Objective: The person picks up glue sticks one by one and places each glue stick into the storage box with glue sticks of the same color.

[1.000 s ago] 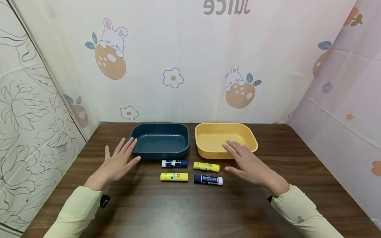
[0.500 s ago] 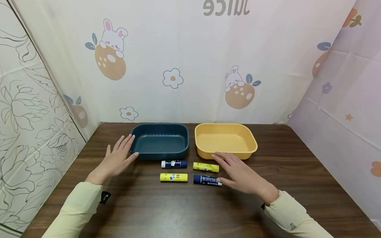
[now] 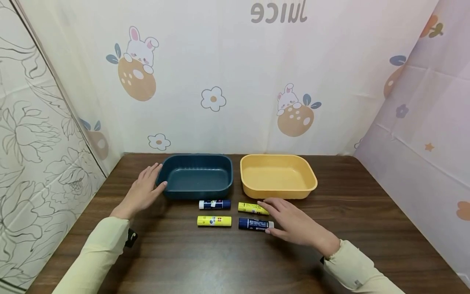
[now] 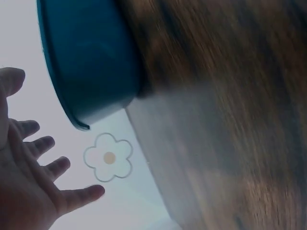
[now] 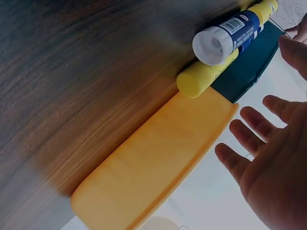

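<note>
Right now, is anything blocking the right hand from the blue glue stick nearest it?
Nothing visible does. The gap between the right hand and that blue stick looks open in the head and right wrist views. The yellow stick beside it lies on its far side, toward the yellow tray.

Soft glare lightens the tabletop (image 3: 225, 261) in the bright head view, while dimmer wrist views show shadowed hands (image 5: 280, 167).

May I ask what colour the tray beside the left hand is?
A dark teal tray, clearest in the head view.
</note>
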{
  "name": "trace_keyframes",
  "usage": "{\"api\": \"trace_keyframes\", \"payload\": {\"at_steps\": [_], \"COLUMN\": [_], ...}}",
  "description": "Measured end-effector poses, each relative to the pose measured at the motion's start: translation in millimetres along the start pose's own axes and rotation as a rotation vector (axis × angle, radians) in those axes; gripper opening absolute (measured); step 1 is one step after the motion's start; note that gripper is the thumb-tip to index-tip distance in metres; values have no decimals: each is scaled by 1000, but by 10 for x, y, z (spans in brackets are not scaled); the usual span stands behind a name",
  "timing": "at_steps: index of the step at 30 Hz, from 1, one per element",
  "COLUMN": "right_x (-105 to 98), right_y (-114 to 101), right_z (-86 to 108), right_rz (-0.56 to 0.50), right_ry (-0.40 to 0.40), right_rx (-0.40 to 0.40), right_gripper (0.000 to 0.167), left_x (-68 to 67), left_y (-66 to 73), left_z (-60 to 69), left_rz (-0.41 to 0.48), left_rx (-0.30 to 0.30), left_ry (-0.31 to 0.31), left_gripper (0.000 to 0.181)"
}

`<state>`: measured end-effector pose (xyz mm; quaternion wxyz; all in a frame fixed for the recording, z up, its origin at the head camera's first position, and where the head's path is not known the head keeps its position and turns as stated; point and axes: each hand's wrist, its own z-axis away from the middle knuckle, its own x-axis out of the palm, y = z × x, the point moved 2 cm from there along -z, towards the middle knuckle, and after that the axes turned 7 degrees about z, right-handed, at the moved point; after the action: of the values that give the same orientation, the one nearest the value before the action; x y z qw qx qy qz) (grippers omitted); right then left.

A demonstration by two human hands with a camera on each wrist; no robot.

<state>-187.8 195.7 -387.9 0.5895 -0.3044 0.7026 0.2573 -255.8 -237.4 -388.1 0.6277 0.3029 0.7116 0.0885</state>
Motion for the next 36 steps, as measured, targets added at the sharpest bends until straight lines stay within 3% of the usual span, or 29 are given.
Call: {"api": "trace_keyframes", "payload": {"at_steps": [8, 18, 27, 36], "right_x": [13, 70, 111, 145], "right_y": [-25, -36, -84, -66], "right_z": [-20, -53, -48, -44], "right_rz": [-8, 18, 37, 42], "right_ry": [-29, -54, -13, -28], "right_rx": [15, -7, -46, -46], "right_gripper": [66, 58, 54, 50], "left_x": [-26, 88, 214, 194], "left_y": [-181, -399, -439, -445], "left_z": [-209, -411, -477, -474], "left_rz": [175, 328, 427, 465], "left_rx": [-30, -73, -102, -131], "left_ry": [27, 49, 44, 60], "left_gripper": [62, 58, 58, 56]}}
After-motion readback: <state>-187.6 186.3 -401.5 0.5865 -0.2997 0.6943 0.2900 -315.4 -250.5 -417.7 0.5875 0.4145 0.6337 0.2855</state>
